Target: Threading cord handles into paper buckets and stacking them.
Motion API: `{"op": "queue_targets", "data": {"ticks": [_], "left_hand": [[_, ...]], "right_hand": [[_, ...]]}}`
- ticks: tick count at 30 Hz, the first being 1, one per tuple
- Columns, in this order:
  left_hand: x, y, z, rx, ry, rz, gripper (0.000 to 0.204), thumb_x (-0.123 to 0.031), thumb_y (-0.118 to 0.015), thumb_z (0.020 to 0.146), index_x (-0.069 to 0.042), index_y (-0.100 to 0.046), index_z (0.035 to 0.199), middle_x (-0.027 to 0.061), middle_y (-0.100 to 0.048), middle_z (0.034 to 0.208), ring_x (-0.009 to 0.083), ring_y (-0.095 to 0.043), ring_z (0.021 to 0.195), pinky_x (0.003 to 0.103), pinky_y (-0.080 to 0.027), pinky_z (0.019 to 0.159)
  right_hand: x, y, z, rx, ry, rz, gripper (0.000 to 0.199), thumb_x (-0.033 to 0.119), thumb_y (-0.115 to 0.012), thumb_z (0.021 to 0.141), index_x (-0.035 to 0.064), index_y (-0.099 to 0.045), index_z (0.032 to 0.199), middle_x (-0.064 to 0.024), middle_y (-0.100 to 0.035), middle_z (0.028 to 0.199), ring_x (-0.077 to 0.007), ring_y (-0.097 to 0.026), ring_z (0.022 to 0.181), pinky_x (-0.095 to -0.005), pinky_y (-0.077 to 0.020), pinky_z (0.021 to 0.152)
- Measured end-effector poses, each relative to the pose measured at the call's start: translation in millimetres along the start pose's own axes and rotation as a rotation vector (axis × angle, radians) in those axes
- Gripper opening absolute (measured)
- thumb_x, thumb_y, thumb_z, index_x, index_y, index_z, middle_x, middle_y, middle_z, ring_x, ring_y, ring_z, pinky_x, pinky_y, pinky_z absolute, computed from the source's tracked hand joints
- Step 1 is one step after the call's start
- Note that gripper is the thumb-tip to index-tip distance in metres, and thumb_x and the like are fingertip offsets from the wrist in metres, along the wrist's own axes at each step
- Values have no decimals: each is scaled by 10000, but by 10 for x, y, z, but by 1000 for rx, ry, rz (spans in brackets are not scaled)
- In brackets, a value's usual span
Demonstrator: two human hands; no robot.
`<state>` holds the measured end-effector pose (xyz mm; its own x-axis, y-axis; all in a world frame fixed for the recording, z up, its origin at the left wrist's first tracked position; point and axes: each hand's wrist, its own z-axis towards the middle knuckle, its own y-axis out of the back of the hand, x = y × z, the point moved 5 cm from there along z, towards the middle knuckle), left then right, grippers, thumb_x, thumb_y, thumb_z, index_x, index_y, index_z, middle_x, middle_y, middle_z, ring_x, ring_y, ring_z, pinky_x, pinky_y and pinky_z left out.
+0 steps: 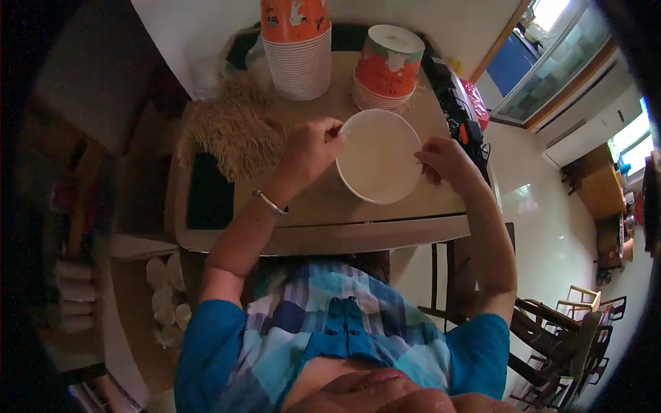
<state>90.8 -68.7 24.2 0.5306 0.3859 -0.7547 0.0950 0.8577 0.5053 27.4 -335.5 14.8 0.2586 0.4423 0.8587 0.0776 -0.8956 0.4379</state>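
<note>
A round paper tub [380,160] with a white inside sits at the middle of the table, its mouth turned up toward me. My left hand [315,148] is closed, pinching the tub's rim at its upper left. At the right side, the thumb and fingers of my right hand [446,162] close on the rim as well. Beyond the tub stands a short stack of upside-down orange paper tubs [390,69]. A tall stack of nested tubs [297,58] rises to its left. Next to my left hand lies a bundle of tan cords [237,131].
The table [310,239] has a raised front edge close to my body. A red-and-black object [471,131] lies along its right side. White tubs or cups [165,303] fill a box at lower left. Dark wooden chairs [561,341] stand at lower right.
</note>
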Motion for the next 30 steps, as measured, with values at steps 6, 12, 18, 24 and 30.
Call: {"op": "queue_targets", "data": {"ticks": [6, 12, 18, 24, 30], "left_hand": [[55, -115, 85, 192, 41, -171, 238, -208, -649, 824, -29, -663, 980, 127, -680, 829, 220, -666, 721, 336, -513, 651], [-91, -379, 234, 273, -13, -65, 208, -143, -621, 874, 31, -635, 988, 79, -665, 867, 119, -615, 754, 258, -501, 665], [-239, -732, 751, 381, 167, -257, 177, -131, -665, 810, 27, -618, 876, 101, -668, 786, 168, -653, 682, 304, -522, 607], [-440, -929, 1906, 24, -549, -55, 196, -188, -666, 743, -5, -627, 803, 133, -658, 757, 235, -657, 659, 351, -529, 631], [-871, -710, 2539, -239, -466, 86, 183, -194, -661, 752, -33, -631, 835, 160, -662, 815, 316, -654, 791, 387, -519, 708]], "right_hand": [[131, 233, -157, 13, -8, 60, 151, 137, -633, 851, 9, -573, 796, -54, -576, 613, -144, -604, 502, -260, -481, 416], [54, 531, -208, -127, 35, -68, 149, 103, -616, 856, -26, -552, 819, -101, -598, 641, -201, -624, 525, -321, -531, 466], [258, 975, -322, -215, 114, -50, 101, 110, -592, 857, 22, -545, 874, -75, -589, 637, -171, -615, 489, -292, -533, 427], [815, 1549, -185, -520, 282, -346, 118, 107, -578, 861, 13, -509, 847, -103, -597, 660, -183, -608, 502, -322, -500, 440], [1106, 1876, 192, -778, 544, -520, 153, 144, -574, 865, 14, -495, 870, -113, -626, 729, -201, -635, 617, -339, -514, 573]]}}
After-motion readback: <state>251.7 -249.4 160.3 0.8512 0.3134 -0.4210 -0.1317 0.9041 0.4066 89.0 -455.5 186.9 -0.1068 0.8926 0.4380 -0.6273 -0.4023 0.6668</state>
